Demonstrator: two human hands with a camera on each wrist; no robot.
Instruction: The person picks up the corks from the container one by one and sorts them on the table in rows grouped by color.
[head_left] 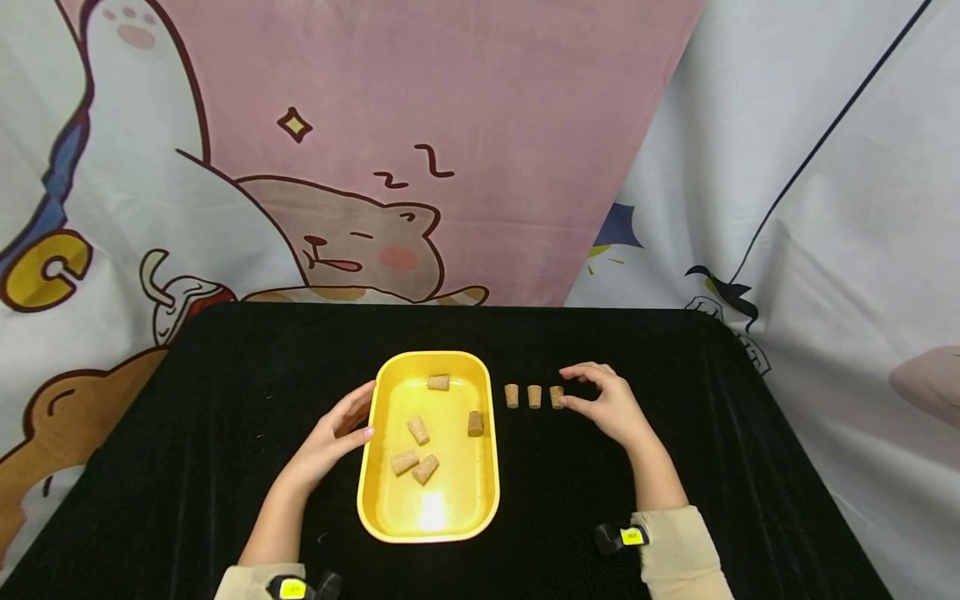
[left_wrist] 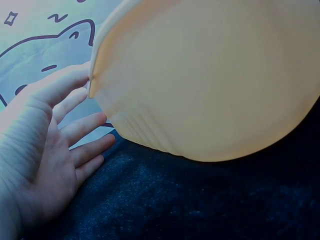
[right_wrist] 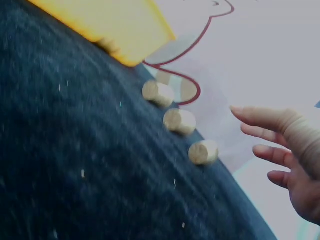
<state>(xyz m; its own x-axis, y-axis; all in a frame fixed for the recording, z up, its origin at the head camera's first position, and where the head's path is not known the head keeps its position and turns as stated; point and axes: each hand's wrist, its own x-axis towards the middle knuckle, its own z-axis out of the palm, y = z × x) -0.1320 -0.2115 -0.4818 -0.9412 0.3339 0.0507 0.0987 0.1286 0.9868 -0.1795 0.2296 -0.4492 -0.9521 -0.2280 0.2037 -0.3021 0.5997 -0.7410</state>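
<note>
A yellow tray [head_left: 465, 492] stands on the black-covered table with several cork stoppers [head_left: 417, 430] lying loose inside. At its left side my left hand [head_left: 330, 437] rests its thumb and fingertips against the rim and outer wall, fingers fairly straight. Right of the tray, three corks stand upright in a row: a left cork [head_left: 512, 396], a middle cork [head_left: 534, 397] and a right cork [head_left: 556, 397]. My right hand [head_left: 611, 407] is beside the right cork, thumb and forefinger spread. In the right wrist view its fingers [right_wrist: 260, 116] are apart from the corks and hold nothing.
Black cloth [head_left: 225, 467] covers the table. Behind its far edge hangs a printed curtain [head_left: 487, 108] with cartoon animals. Dark wrist cameras with yellow labels [head_left: 633, 536] sit at both sleeves.
</note>
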